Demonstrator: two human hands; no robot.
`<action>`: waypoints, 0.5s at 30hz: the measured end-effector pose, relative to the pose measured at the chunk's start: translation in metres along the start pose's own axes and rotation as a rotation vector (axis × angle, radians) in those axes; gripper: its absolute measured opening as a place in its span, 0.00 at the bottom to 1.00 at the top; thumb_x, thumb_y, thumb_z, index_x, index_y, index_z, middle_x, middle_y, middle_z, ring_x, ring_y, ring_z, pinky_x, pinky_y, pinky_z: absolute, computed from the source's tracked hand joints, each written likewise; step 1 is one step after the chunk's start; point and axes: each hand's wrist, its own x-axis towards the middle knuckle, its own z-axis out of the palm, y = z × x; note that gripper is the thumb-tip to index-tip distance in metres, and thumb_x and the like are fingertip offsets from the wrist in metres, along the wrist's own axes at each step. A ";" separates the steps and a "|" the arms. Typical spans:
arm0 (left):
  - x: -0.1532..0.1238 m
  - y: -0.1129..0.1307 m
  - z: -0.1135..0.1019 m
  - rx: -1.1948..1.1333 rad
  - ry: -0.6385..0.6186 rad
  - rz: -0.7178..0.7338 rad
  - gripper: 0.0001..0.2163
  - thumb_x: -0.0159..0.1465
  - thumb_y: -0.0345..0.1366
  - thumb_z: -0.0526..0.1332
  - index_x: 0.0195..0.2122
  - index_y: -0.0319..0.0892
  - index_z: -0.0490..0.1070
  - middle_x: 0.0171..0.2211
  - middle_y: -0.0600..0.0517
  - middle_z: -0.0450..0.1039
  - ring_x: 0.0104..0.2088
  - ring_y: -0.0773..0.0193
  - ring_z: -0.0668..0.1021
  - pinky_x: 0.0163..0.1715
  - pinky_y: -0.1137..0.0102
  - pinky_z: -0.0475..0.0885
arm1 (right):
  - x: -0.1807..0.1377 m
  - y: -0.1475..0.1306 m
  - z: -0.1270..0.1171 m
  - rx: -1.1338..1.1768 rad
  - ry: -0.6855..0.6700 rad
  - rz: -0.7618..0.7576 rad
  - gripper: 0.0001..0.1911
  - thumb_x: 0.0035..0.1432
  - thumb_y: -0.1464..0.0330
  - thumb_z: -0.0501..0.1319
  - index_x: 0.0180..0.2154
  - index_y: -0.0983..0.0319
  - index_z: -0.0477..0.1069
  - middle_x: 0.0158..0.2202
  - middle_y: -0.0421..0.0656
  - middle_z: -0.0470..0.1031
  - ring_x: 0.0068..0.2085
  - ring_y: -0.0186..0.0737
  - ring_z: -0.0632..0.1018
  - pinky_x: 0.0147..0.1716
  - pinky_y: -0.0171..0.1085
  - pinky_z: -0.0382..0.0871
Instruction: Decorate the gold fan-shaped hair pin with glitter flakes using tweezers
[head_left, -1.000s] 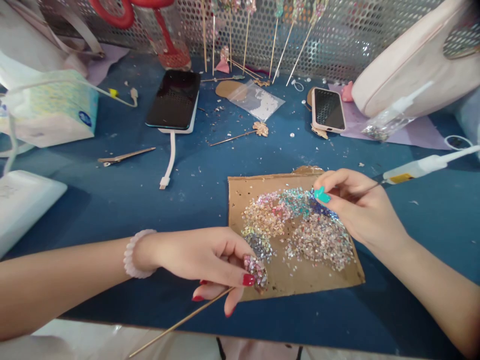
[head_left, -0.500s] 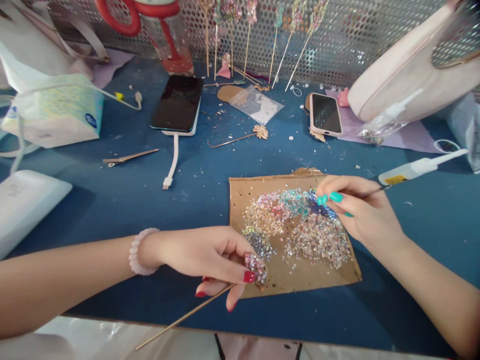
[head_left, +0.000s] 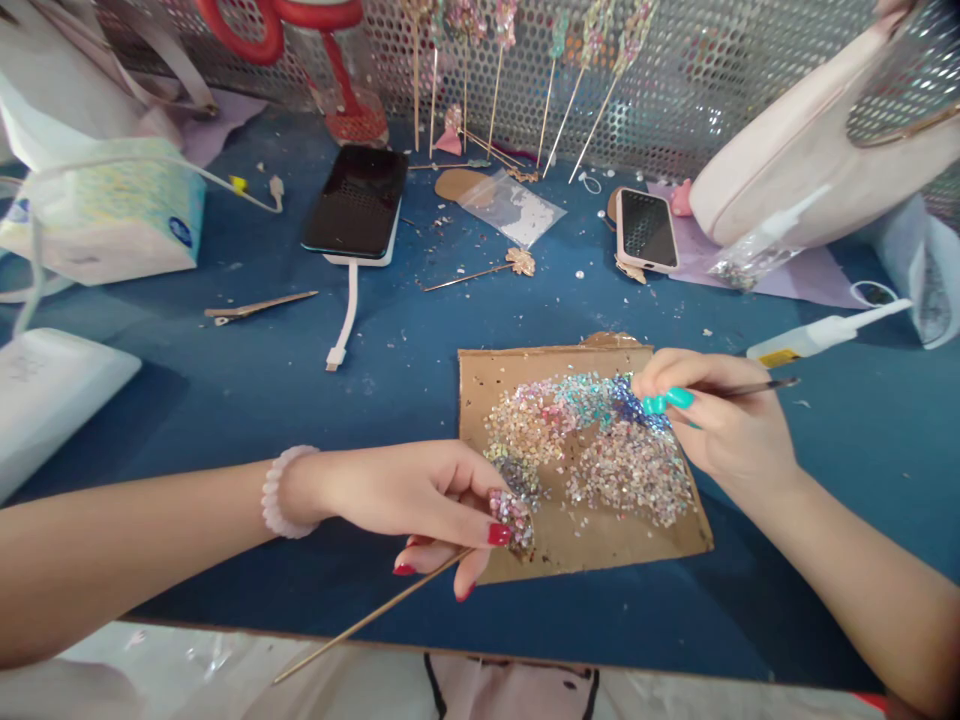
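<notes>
Your left hand (head_left: 420, 500) pinches the sequined ornament (head_left: 511, 515) over the cardboard (head_left: 559, 548); your right hand (head_left: 720, 410), well apart, grips a thin tool (head_left: 776, 385); the ornament looks light, probably fragile — best held by the stick (head_left: 367, 619).

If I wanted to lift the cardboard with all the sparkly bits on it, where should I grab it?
Probably pinch the bare strip along the near edge of the cardboard, coming from the wearer's side. It lies flat, the sparkly bits are heaped farther back, and the left hand and right hand crowd its sides. Keep it level: the bits look loose.
</notes>
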 end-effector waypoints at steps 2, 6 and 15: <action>0.000 0.000 0.000 0.005 0.000 -0.001 0.09 0.68 0.32 0.53 0.38 0.36 0.72 0.24 0.53 0.73 0.12 0.76 0.66 0.11 0.82 0.62 | 0.000 0.000 0.000 -0.001 -0.013 -0.014 0.06 0.54 0.70 0.64 0.29 0.52 0.78 0.25 0.38 0.73 0.29 0.36 0.71 0.27 0.39 0.63; 0.000 -0.002 0.001 0.000 0.022 0.007 0.09 0.68 0.32 0.53 0.37 0.37 0.72 0.23 0.53 0.72 0.12 0.76 0.66 0.11 0.82 0.61 | -0.001 0.002 0.001 -0.020 -0.024 -0.029 0.06 0.54 0.70 0.64 0.29 0.53 0.78 0.25 0.38 0.73 0.29 0.36 0.71 0.28 0.39 0.63; 0.000 -0.003 0.001 0.013 0.016 0.021 0.09 0.68 0.32 0.53 0.35 0.36 0.72 0.24 0.53 0.73 0.12 0.76 0.66 0.11 0.83 0.60 | -0.002 0.001 0.003 -0.031 -0.038 -0.009 0.08 0.55 0.71 0.61 0.27 0.55 0.76 0.26 0.38 0.73 0.28 0.35 0.71 0.26 0.37 0.63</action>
